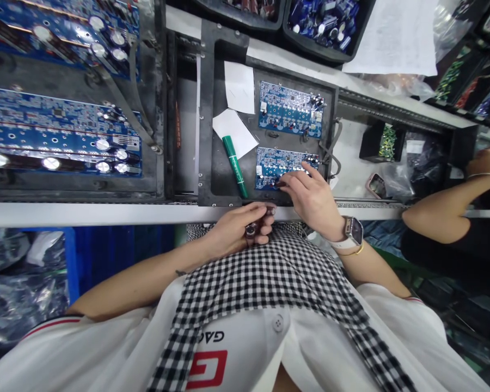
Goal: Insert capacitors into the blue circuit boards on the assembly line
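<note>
My left hand (251, 226) is closed around a few brown cylindrical capacitors (251, 231), just in front of the bench edge. Over the lower blue circuit board (265, 158), my right hand (310, 198) has thumb and index finger pinched on a dark brown capacitor (278, 184) at the board's near edge, mostly hidden by the fingertips. A second blue circuit board (289, 106) lies just beyond, in the same black tray (207, 130). Left of the boards, a green marker (234, 166) rests partly on white paper slips (237, 130).
Another black tray (153, 179) on the left carries larger blue boards (61, 128) with capacitors fitted. Bins of blue capacitors (324, 24) and brown parts (265, 8) stand at the back. A small black box (378, 141) sits right. A co-worker's arm (449, 204) reaches in there.
</note>
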